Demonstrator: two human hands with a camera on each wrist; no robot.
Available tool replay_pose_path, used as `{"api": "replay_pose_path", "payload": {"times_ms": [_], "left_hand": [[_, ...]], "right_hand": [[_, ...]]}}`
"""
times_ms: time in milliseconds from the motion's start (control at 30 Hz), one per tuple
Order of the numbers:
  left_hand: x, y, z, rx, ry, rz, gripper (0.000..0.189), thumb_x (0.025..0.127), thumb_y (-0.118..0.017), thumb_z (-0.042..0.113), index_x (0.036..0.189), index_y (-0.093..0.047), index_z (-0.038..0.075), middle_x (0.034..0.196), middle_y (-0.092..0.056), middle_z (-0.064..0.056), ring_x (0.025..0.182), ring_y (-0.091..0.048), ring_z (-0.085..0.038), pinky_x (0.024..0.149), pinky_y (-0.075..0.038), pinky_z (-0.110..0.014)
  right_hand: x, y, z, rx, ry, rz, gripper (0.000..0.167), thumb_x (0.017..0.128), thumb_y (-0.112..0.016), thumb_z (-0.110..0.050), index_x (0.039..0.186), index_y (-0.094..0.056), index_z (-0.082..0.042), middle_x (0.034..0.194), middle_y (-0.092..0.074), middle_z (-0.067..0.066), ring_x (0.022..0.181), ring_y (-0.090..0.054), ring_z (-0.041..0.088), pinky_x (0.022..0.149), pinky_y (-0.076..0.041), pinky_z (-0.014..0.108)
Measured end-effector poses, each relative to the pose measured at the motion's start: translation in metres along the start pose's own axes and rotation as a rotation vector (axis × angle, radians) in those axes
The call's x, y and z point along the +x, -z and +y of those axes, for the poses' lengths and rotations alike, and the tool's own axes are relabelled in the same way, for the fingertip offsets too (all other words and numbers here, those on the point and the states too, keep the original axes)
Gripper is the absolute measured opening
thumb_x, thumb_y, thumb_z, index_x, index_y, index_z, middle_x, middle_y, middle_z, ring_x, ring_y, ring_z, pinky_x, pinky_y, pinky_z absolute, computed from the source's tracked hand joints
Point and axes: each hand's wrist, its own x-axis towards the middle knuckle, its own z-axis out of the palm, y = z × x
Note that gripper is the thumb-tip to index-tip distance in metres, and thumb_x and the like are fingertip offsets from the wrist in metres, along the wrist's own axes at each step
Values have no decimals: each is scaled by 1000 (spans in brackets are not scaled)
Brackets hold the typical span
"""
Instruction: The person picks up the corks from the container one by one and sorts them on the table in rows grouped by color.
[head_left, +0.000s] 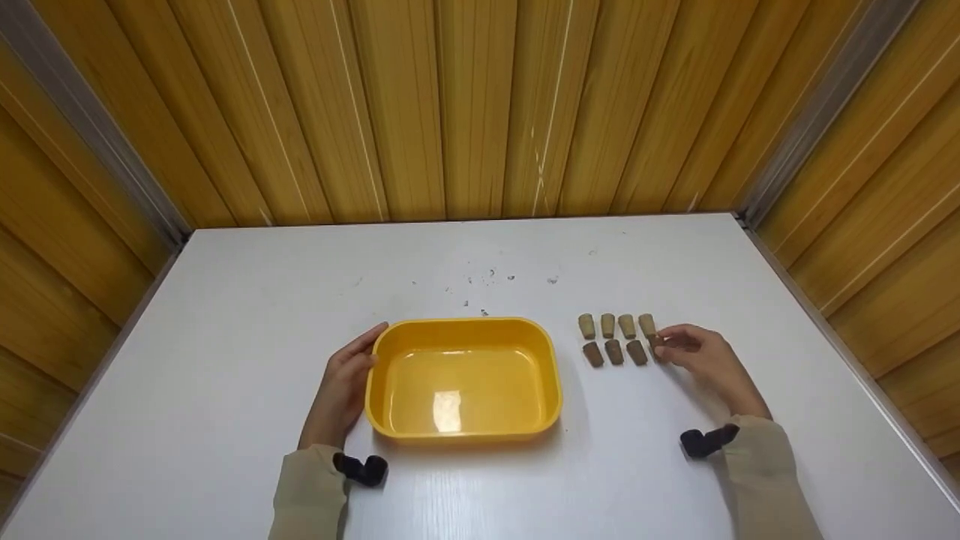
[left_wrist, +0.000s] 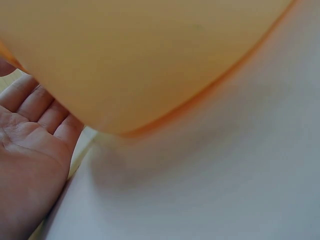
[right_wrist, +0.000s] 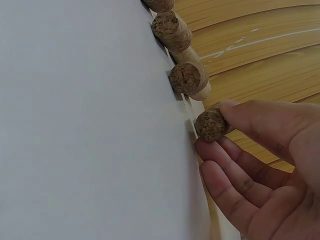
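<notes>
In the head view my left hand (head_left: 346, 382) rests along the left side of a yellow plastic tub (head_left: 370, 409), fingers stretched along the outer wall. The left wrist view shows the palm and fingers (left_wrist: 37, 102) partly behind the tub's wall (left_wrist: 140, 60). My right hand (head_left: 705, 360) pinches a brown tapered cork (right_wrist: 212, 125) between thumb and fingers, at the right end of a row of brown corks (head_left: 614, 352). Behind this row, a second row of paler tan corks (head_left: 607, 325) lies side by side; the rightmost tan cork (head_left: 646, 325) is close to the pinched one.
The white table (head_left: 247, 337) carries small dark scuffs (head_left: 487, 277) beyond the tub. Yellow wood-look panels (head_left: 480, 112) wall off its back and sides. Black straps with small cameras (head_left: 362, 470) are on both wrists, over beige sleeves (head_left: 307, 495).
</notes>
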Motion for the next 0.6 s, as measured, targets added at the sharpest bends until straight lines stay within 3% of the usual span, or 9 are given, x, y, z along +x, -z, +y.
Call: {"api": "replay_pose_path", "payload": {"times_ms": [167, 400, 600], "left_hand": [[0, 0, 1, 26, 5, -7, 52, 88, -44, -4, 140, -48, 3, 146, -47, -6, 131, -49, -15, 104, -45, -26], [-1, 1, 2, 25, 3, -5, 52, 88, -45, -4, 140, -48, 2, 145, -47, -8, 130, -50, -15, 104, -46, -26], [-2, 1, 1, 1, -8, -28, 52, 89, -43, -4, 141, -46, 2, 146, -47, -8, 130, -50, -17, 104, -45, -27]], "right_hand": [[0, -1, -1, -5, -16, -5, 48, 88, -67, -34, 126, -60, -5, 118, -65, 15, 105, -60, 18, 89, -43, 31], [-1, -1, -3, 11, -29, -17, 50, 90, -65, -34, 128, -58, -3, 126, -61, 20, 117, -55, 34, 98, -43, 42], [-1, -1, -2, -5, -33, -19, 51, 90, -63, -37, 129, -58, -4, 124, -62, 18, 114, -56, 31, 88, -43, 31]]}}
